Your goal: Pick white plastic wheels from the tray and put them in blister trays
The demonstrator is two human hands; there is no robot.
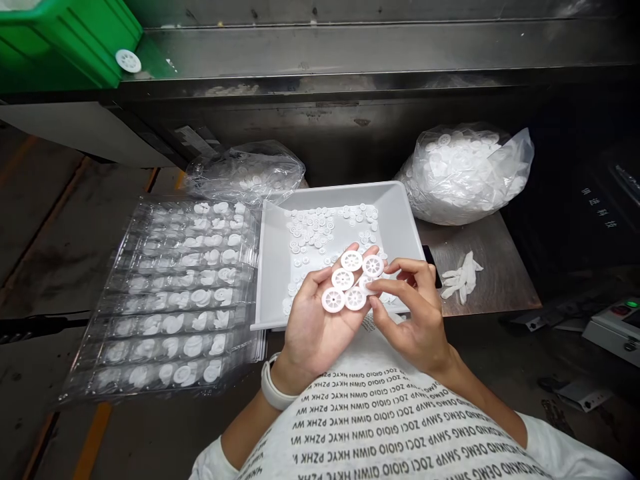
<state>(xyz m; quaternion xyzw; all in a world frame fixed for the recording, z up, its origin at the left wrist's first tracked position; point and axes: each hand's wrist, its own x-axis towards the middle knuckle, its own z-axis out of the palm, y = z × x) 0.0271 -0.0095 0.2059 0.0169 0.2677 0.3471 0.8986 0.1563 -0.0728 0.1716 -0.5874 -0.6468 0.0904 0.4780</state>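
White wheels (pixel 355 298) resting just below-right of frame centre, on uncurled palm of left hand (pixel 315 327). Right hand (pixel 417 320) fingertips touching one; cannot tell if pinching. Wheels seeming light, stiff, perhaps slippery; rims likely offering best hold.

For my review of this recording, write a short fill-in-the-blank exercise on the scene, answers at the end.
1. White wheels rest on the upturned palm of the person's ____ hand.
2. The plastic bin in the picture's top left corner is coloured ____.
3. The bulging plastic bag is toward the picture's ____ side.
Missing words: left; green; right.
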